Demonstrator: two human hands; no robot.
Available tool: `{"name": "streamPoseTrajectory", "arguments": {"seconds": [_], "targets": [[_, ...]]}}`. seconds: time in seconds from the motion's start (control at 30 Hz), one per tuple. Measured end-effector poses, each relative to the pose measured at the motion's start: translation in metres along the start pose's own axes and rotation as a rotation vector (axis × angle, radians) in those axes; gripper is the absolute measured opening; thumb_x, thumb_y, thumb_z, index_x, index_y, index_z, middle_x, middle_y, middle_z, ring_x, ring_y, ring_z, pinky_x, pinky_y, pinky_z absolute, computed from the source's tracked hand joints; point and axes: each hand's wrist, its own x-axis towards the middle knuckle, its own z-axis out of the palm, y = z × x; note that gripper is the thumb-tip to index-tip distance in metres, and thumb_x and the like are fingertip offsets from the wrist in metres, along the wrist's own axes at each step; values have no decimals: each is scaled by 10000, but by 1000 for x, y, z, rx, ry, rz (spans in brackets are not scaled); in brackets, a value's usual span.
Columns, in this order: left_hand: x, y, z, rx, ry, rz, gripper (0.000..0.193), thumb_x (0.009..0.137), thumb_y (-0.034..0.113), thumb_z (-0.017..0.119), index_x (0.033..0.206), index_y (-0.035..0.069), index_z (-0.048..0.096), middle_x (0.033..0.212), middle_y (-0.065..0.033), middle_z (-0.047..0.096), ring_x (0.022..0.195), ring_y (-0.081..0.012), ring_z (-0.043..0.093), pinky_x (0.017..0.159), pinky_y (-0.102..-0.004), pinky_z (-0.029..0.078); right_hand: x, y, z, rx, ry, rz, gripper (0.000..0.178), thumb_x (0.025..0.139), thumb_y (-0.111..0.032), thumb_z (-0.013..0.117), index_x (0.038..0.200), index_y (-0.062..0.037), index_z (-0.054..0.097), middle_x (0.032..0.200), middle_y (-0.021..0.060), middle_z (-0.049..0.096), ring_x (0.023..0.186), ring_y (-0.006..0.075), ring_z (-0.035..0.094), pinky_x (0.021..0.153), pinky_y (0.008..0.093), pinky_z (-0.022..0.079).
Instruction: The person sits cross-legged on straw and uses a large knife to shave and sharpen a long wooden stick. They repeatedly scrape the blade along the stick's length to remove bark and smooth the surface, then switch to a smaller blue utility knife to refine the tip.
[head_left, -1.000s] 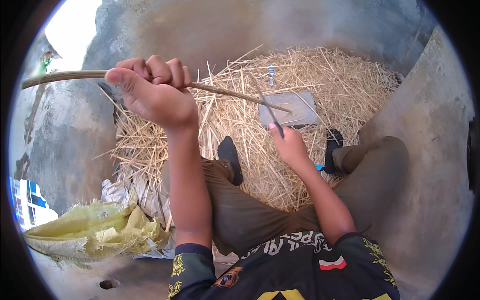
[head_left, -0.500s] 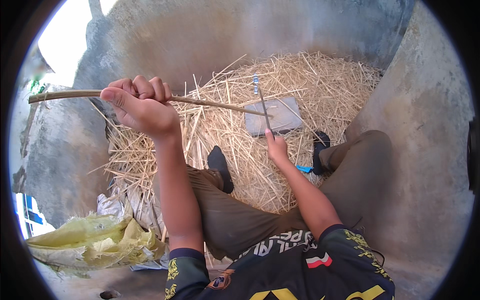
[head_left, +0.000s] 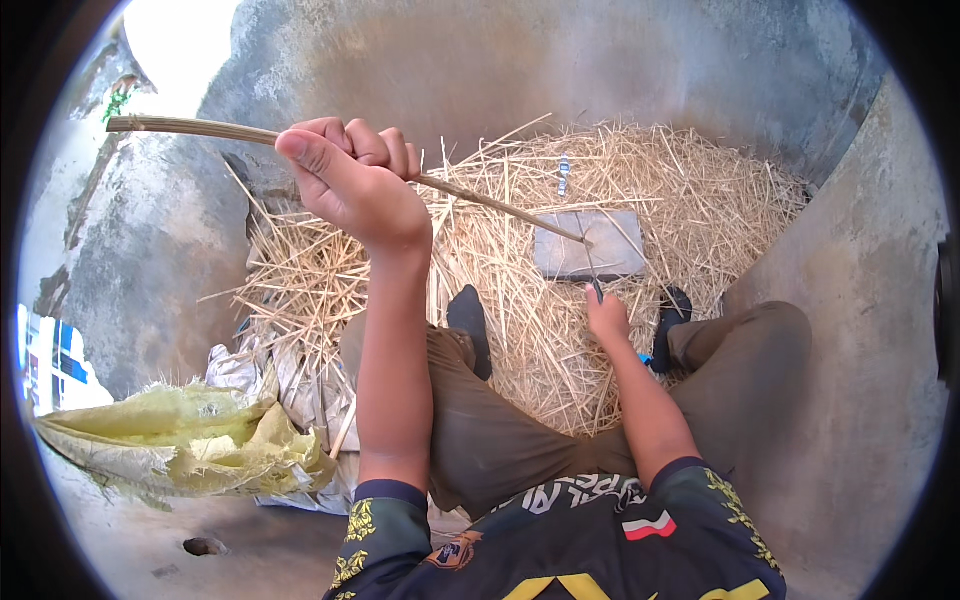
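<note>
My left hand (head_left: 355, 185) is closed around a long thin brown stalk (head_left: 490, 203), raised above the straw on the left. The stalk slants down to the right, and its far tip meets a flat grey block (head_left: 562, 262). In my right hand (head_left: 608, 322), low beside the block's near edge, is a knife (head_left: 592, 266) with a dark handle. Its narrow blade points away from me over the block, at the stalk's tip. Whether the blade touches the stalk I cannot tell.
Dry straw (head_left: 710, 190) covers the floor around the block and my feet. Curved concrete walls (head_left: 560, 60) stand at the back and right. A torn yellowish sack (head_left: 190, 435) lies at the lower left. A small blue-and-white wrapper (head_left: 563, 175) lies behind the block.
The stalk tilts more steeply, its left end higher, and my left hand has risen and shifted right. The knife blade has drawn back toward me over the block. The whole view has shifted.
</note>
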Motion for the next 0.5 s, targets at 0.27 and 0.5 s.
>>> {"name": "streamPoseTrajectory", "arguments": {"seconds": [0.27, 0.5], "targets": [[-6, -3, -3, -2, -15, -27, 514, 1029, 609, 297, 816, 141, 283, 549, 44, 210, 434, -74, 172, 391, -271, 180, 1, -40, -40, 721, -363, 227, 574, 932, -616, 564, 722, -82, 533, 511, 3, 484, 390, 158, 456, 401, 358, 364], [-5, -7, -8, -66, -68, 36, 486, 1048, 555, 318, 811, 130, 320, 559, 48, 242, 421, -52, 199, 363, -249, 208, -64, -136, -119, 524, 276, -724, 432, 983, -396, 578, 804, -4, 599, 561, 89, 525, 497, 203, 529, 504, 355, 406]]}}
